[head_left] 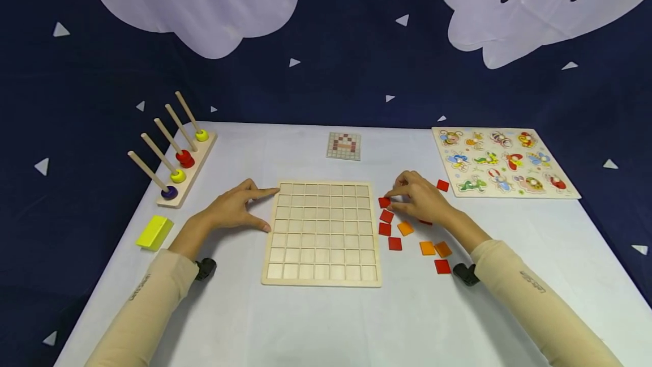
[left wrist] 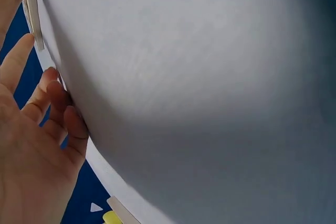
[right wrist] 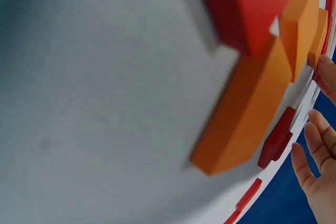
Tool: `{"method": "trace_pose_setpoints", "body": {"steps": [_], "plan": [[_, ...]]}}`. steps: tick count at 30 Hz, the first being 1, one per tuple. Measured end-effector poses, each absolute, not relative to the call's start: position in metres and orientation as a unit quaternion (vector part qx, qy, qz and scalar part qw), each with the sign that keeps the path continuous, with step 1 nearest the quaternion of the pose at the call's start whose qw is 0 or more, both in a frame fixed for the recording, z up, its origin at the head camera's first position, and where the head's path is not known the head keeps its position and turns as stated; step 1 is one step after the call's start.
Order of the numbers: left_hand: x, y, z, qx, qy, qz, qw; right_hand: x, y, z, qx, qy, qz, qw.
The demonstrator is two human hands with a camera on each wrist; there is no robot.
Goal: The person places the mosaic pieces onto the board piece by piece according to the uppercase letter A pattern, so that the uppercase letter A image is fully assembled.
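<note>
Two bare hands, at a white-covered desk [head_left: 300,327].

Item: square pale-wood grid board [head_left: 322,225], flat before the person; every visible compartment bare.

Item: flat square red tile [head_left: 384,203], just beside the board's upper right edge.

Left hand [head_left: 231,205]: spread wide, forefinger and thumb stretched to the board's left rim, apparently steadying it.

Right hand [head_left: 420,200]: thumb and forefinger narrowed in a pinch on that red tile.

Loose stock: six more red tiles and three orange tiles [head_left: 427,248], scattered right of the board.

Reference: small pale card with a red-and-orange square pattern [head_left: 343,146], beyond the board.

Step, as judged: taking up a tile, none yet placed. Next move likely calls for a firm edge grip, a clean lift and a short carry leftward to a compartment.

Obscured: one red tile, partly behind the right hand; whether the pinched tile is off the desk cannot be told. Left wrist view: mostly blurred desk, board reduced to a sliver. Both sleeves: cut off.
</note>
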State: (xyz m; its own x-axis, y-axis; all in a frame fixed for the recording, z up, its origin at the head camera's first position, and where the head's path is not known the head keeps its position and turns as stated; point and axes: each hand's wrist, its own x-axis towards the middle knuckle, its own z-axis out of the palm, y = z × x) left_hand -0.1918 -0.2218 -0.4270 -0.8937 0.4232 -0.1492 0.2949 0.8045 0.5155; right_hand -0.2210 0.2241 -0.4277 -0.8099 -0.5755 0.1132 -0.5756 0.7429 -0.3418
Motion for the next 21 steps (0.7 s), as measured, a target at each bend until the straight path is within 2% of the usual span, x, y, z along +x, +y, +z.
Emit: {"method": "trace_pose_setpoints", "body": {"steps": [21], "plan": [[-0.192,-0.222,-0.431,0.182,0.942,0.249,0.134,-0.224,0.208,-0.428,0.295,-0.931,0.215,-0.001]]}}
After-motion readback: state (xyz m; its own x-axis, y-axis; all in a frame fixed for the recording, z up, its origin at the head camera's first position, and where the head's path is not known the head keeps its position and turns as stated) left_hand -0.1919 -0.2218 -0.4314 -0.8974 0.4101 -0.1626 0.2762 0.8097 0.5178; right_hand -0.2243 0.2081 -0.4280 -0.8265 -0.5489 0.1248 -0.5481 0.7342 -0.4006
